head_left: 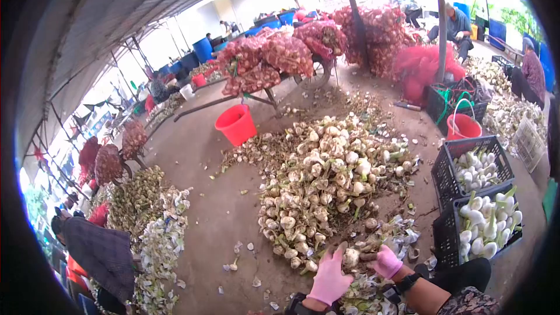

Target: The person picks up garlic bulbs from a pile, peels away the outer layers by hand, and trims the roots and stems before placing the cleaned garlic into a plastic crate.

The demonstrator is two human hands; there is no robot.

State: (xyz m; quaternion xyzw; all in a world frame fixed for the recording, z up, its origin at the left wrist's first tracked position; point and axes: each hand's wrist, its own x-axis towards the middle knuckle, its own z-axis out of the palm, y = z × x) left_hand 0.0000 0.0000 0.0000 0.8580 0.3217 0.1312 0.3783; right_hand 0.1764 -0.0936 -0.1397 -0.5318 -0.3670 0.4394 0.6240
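Head view: my left hand (331,277), in a pink glove, has its fingers extended toward the pile, beside a pale garlic bulb (350,258); I cannot tell whether it grips the bulb. Bulb sits between my two hands. My right hand (387,262), also pink-gloved, has its fingers curled; contents, if any, not discernible. Dark watch (406,283) on the right wrist.

Main garlic pile (326,181): directly ahead of both hands, roots and stalks attached on many bulbs. Loose peelings (364,296): below and between the hands. Near black crate (447,239): right of my right hand, holding clean white bulbs (487,227). Red bucket (235,125): ahead and left of my left hand, beyond the pile's edge.
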